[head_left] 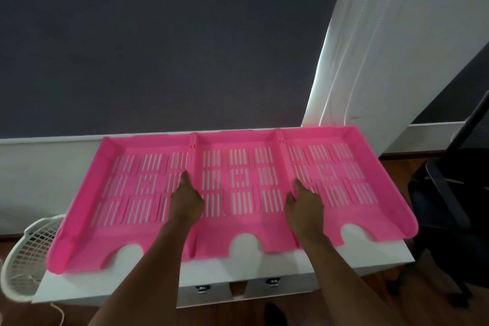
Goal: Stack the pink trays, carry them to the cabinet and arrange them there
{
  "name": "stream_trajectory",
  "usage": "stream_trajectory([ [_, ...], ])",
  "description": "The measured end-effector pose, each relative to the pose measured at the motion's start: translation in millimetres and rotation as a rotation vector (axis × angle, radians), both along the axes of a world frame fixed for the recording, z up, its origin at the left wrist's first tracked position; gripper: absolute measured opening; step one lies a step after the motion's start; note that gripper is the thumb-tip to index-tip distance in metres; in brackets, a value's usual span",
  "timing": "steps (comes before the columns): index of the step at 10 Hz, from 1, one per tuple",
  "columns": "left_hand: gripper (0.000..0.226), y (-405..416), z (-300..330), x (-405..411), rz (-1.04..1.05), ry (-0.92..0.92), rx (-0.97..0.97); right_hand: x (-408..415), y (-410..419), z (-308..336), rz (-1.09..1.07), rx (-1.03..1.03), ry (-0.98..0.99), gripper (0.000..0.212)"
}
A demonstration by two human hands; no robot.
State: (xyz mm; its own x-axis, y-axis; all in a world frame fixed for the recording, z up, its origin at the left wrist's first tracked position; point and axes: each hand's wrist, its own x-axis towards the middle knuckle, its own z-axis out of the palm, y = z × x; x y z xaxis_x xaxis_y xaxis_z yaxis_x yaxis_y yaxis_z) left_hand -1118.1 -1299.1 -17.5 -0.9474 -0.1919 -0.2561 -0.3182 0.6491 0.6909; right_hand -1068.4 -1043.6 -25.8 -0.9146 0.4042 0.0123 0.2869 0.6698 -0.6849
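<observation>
Three pink slotted trays lie side by side on top of a low white cabinet (211, 275): a left tray (127, 182), a middle tray (238, 174) and a right tray (341, 172). My left hand (185, 198) rests on the seam between the left and middle trays, fingers stretched forward. My right hand (304, 201) lies flat on the seam between the middle and right trays. Neither hand grips anything. The trays' front edges have round cut-outs facing me.
A dark wall panel rises behind the cabinet. A white fan grille (29, 254) stands at the left, a black office chair (449, 206) at the right, a white curtain (383, 47) behind it. Two drawer handles (272, 282) show on the cabinet front.
</observation>
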Motion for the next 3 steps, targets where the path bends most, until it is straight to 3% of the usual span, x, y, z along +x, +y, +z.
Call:
stream_trajectory([
  [2,0.071,-1.0,5.9,2.1,-0.036,-0.035,-0.05,-1.4,-3.6,-4.6,0.024,0.019,-0.025,0.054],
  [3,0.076,-0.1,9.3,2.8,-0.064,0.053,-0.235,-2.5,1.2,0.1,0.012,-0.028,-0.052,0.063],
])
